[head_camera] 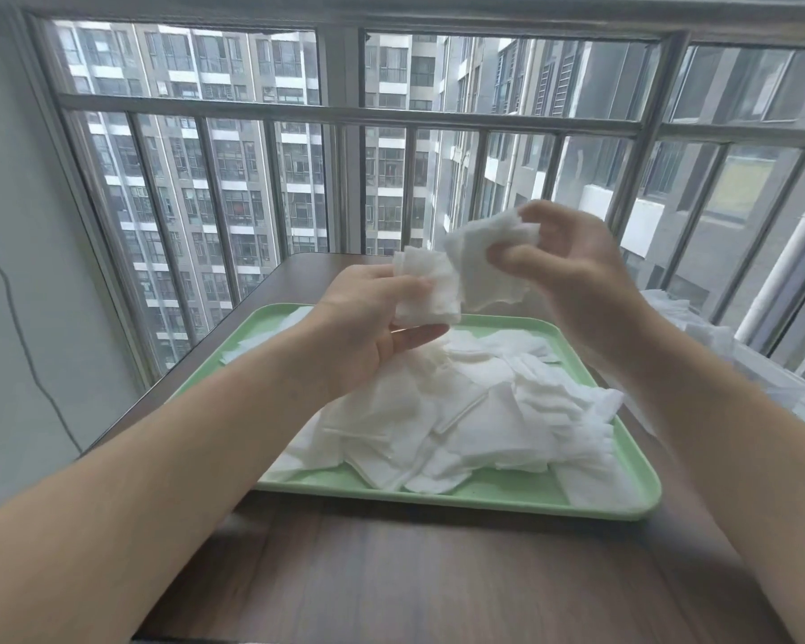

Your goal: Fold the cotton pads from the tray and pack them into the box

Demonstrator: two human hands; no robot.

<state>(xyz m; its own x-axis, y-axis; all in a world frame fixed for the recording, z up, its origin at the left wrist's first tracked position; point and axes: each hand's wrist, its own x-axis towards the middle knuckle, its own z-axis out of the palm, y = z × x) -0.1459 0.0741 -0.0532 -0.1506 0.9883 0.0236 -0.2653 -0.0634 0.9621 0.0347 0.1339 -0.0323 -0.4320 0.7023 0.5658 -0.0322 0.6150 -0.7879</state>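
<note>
The fingers (421, 337) of the left hand (368, 327) are curled round a small stack of white square cotton pads (431, 290), with the thumb on top and the fingers underneath. The fingers (517, 262) of the right hand (572, 271) pinch a single crumpled white cotton pad (489, 267). Both hands are raised above the far edge of the pale green rectangular plastic tray (438, 497). The single pad's edge overlaps the stack, and I cannot tell whether they touch. A loose heap of white cotton pads (484, 411) fills the middle and right of the tray, and a few flat ones lie near its left rim. The tray rests on a dark brown wooden table (414, 574). Just beyond the tray's right side is a pale translucent box (772, 383) with more white pads on top, too blurred to make out clearly. Beyond the tray's far edge is a grey metal railing (345, 113).
</note>
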